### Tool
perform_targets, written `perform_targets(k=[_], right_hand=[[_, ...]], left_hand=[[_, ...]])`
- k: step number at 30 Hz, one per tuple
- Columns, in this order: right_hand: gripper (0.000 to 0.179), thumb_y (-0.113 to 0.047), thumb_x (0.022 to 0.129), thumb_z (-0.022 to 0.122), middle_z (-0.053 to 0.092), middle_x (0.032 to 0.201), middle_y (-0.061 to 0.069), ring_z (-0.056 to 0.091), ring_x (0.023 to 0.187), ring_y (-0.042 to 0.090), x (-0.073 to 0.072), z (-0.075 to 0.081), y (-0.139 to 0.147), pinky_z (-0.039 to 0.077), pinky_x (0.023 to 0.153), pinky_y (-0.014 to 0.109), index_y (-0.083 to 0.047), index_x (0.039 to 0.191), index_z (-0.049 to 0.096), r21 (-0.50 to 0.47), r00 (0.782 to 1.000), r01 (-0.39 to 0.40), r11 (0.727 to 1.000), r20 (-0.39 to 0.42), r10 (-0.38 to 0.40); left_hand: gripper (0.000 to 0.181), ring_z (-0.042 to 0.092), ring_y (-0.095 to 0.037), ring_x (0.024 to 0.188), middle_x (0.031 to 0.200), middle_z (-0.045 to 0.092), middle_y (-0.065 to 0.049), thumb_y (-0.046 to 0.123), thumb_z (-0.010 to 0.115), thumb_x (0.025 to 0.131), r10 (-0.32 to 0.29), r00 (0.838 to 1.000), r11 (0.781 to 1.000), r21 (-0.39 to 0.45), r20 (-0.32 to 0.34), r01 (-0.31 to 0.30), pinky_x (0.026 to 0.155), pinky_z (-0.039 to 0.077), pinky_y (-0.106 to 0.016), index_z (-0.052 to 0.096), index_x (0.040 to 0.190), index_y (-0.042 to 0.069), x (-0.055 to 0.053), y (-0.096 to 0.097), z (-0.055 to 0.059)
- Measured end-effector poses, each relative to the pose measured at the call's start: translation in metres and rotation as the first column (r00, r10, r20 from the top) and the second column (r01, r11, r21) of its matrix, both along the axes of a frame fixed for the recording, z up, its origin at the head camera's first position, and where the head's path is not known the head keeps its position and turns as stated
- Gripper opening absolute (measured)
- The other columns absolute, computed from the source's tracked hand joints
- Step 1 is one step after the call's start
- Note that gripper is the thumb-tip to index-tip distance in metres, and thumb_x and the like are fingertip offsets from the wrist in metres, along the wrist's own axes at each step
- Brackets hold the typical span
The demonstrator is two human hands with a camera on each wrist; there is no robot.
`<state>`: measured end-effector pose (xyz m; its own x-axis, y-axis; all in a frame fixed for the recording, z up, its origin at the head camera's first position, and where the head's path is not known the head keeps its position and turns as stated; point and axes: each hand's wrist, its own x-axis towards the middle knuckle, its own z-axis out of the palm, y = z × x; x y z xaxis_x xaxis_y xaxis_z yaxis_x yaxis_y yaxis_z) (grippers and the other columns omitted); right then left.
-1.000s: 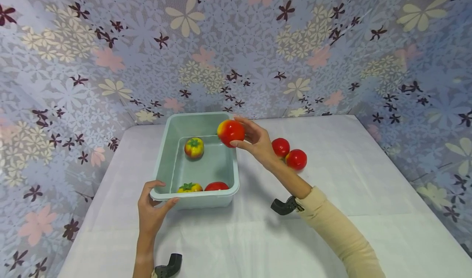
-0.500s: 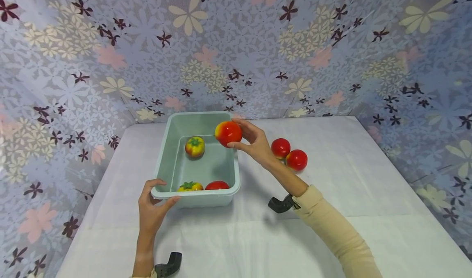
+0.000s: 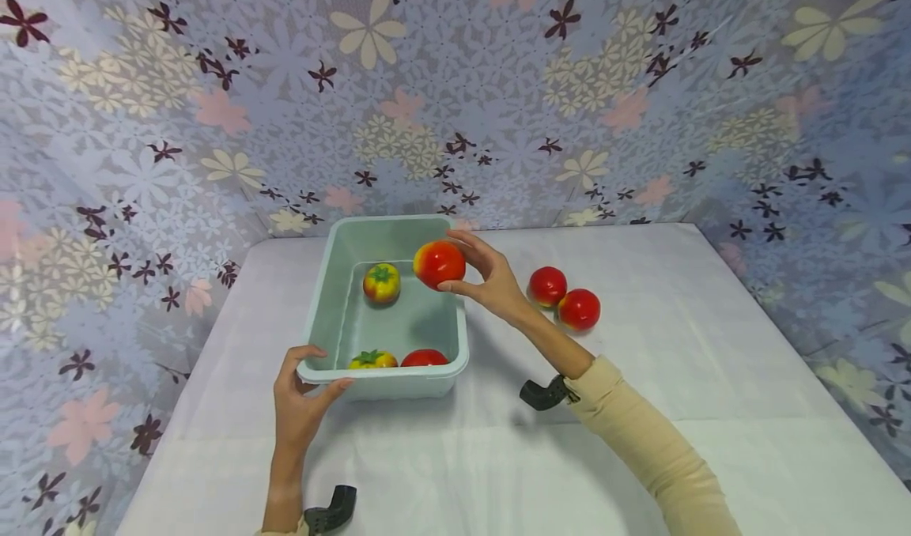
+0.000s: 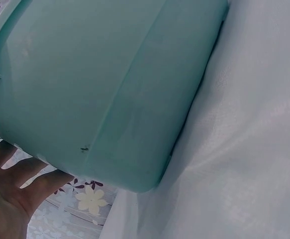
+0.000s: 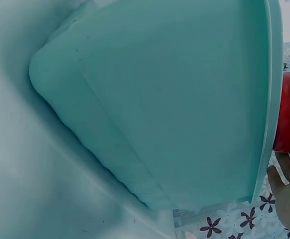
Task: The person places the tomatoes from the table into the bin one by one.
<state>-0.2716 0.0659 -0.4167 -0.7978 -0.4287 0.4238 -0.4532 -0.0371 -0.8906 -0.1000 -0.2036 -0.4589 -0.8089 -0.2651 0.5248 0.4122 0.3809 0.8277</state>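
Watching from my end, I find the red fruit [image 3: 440, 264] up above the right side of the tub [image 3: 402, 374], its yellow end facing into the tub. The right hand [image 3: 491, 281] grips it, thumb on the near side and fingers round the far side; whether the fruit touches the rim I can't tell. I'd judge it light and stiff, perhaps moulded plastic, hard to bruise but glossy enough to slip, so I'd want hold of it round its widest part, thumb opposite fingers, as here.

The left hand [image 3: 299, 405] grips the tub's near left corner, a finger over the side rim and the thumb against the near edge. The tub looks like thin, light plastic that could slide if bumped, and that corner seems a sound place to steady it.

Inside, a yellow fruit [image 3: 382, 283] sits leafy top up towards the far left, and another yellow one [image 3: 373, 360] and a red one [image 3: 424, 358] lie by the near wall. Bare floor shows in the middle and right. The right rim is the edge I'd mind, close under the hand. Outside, two red fruits [image 3: 547, 286] lie together on the white cloth [image 3: 676, 346], well inside the table's edges, and the flowered backdrop [image 3: 498, 109] rises just beyond the tub's far end.
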Motion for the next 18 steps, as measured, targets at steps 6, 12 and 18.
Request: perform_targets(k=[6,12,18], right_hand=[[0.069,-0.002,0.081,0.076,0.055,0.139,0.017,0.047,0.134,0.025,-0.0004,-0.0012,-0.0015,0.034,0.113,0.043,-0.006,0.143,0.045,0.024,0.999,0.015,1.000,-0.038,-0.014],[0.069,0.001,0.080,0.077,0.056,0.138,0.017,0.050,0.131,0.026,-0.0007,-0.0024,-0.0018,0.034,0.112,0.044,-0.005,0.142,0.047,0.054,0.996,0.028,0.998,-0.086,-0.024],[0.071,0.011,0.077,0.074,0.051,0.141,0.023,0.047,0.132,0.033,0.0001,-0.0029,0.0004,0.030,0.114,0.048,0.002,0.141,0.045,0.036,0.995,0.014,0.999,-0.096,-0.011]], left_hand=[[0.047,0.055,-0.019,0.092,0.100,0.057,-0.003,-0.016,0.077,0.062,0.007,1.000,1.000,0.012,0.006,-0.007,0.065,0.048,-0.017,0.058,0.102,0.000,0.0010,0.0031,0.0030],[0.048,0.055,-0.020,0.090,0.099,0.057,-0.005,-0.017,0.077,0.062,0.017,1.000,1.000,-0.002,0.011,-0.017,0.064,0.049,-0.017,0.057,0.102,0.000,0.0004,0.0037,0.0035],[0.049,0.055,-0.019,0.091,0.099,0.057,-0.008,-0.017,0.077,0.061,0.008,1.000,1.000,0.001,-0.006,-0.008,0.064,0.048,-0.015,0.058,0.102,0.002,0.0000,0.0022,0.0015]])
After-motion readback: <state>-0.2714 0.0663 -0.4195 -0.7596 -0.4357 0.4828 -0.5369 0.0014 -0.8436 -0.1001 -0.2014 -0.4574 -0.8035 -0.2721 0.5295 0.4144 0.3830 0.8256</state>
